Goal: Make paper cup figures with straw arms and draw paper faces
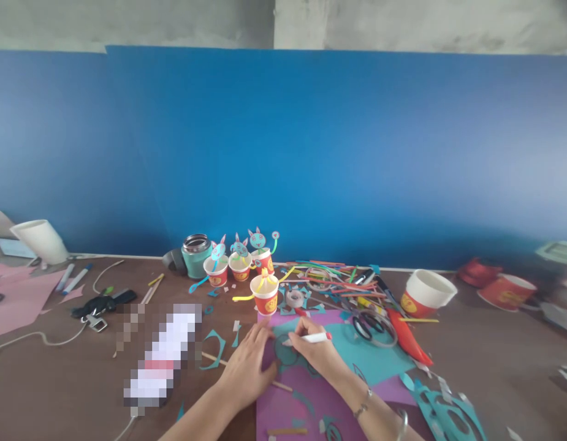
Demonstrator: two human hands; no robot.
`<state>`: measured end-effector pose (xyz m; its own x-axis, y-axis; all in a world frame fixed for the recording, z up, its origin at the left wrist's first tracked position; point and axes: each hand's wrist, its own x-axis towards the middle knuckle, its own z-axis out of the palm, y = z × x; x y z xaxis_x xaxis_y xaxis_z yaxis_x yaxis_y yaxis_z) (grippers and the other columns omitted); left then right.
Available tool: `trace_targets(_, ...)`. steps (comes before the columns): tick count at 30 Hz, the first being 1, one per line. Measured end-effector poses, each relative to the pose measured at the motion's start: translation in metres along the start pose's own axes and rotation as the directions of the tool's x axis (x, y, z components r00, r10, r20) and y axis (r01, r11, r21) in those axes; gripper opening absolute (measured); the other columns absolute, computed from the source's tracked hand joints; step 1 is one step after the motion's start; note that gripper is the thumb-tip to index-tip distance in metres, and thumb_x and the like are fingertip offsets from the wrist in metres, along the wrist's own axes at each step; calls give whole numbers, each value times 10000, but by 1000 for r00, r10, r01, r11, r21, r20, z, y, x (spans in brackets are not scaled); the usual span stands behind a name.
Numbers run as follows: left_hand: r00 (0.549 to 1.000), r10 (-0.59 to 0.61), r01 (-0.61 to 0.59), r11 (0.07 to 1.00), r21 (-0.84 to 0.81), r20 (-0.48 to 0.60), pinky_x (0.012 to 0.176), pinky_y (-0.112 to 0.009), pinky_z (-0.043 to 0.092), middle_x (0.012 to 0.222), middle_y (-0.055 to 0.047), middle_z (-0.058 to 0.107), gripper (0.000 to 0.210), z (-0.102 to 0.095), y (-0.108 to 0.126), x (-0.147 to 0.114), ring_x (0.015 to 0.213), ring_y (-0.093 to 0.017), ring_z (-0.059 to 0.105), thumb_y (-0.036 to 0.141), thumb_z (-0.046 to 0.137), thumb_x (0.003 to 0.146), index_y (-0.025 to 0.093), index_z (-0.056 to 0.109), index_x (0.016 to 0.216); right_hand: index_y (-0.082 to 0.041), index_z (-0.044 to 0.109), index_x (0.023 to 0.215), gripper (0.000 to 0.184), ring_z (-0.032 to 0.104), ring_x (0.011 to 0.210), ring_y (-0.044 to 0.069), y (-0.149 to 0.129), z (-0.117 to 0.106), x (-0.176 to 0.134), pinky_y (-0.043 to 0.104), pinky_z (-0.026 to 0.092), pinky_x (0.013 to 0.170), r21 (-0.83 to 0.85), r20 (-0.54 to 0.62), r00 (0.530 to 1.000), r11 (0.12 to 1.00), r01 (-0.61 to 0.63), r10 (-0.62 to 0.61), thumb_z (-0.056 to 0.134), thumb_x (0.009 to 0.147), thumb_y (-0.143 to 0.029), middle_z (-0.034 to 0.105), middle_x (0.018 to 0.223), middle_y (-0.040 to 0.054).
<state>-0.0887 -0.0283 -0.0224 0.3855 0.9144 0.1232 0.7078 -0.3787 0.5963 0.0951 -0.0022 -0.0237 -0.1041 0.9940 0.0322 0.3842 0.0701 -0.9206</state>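
My right hand (311, 343) grips a white marker (315, 338) with a red end, its tip down at a round outline drawn on turquoise paper (379, 358). This sheet lies over a purple sheet (278, 419). Flat at the sheets' left edge rests my left hand (251, 358), fingers stretched and thumb apart, holding nothing. Just beyond the hands stands a red and white paper cup (266, 301) with yellow pipe-cleaner arms. Behind it are three similar cups, including a left one (217, 274), topped with turquoise animal faces.
Scissors (372, 324), a tape roll (294, 298) and several pipe cleaners (324, 275) lie beyond the paper. Stacked cups (425, 294) stand right of them. Turquoise offcuts (449, 410) lie front right. A teal flask (195, 256), keys (97, 306) and a cabled, blurred-out device (166, 355) are left.
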Motion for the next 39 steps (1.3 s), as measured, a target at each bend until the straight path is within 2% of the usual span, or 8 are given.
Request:
trace_targets(5, 1000, 0, -1, 1000, 10, 10, 1035, -439, 380, 1430, -138, 392, 330, 2, -2, -1, 1297, -294, 398, 159, 540, 733, 202, 553, 1061, -210, 438, 583, 189, 414, 469, 100, 1, 0, -1, 208, 308, 449, -29, 30, 1000, 1000, 0, 1, 555, 707, -292, 496, 482, -53)
trace_targets(20, 998, 45, -44, 999, 12, -40, 1051, -438, 382, 1359, -125, 479, 342, 4, -4, -2, 1285, -289, 417, 128, 544, 724, 191, 572, 1059, -200, 458, 588, 183, 454, 493, 109, 1, 0, -2, 206, 330, 463, -92, 52, 998, 995, 23, -18, 546, 711, -304, 552, 511, -22)
trace_targets(39, 999, 43, -43, 999, 3, -7, 1063, -459, 362, 1382, -120, 457, 346, 4, -6, -3, 1302, -280, 397, 154, 536, 747, 204, 558, 1089, -200, 425, 603, 200, 371, 504, 93, 4, 0, 0, 202, 282, 458, -101, 21, 999, 995, 27, -25, 527, 735, -311, 446, 520, -53)
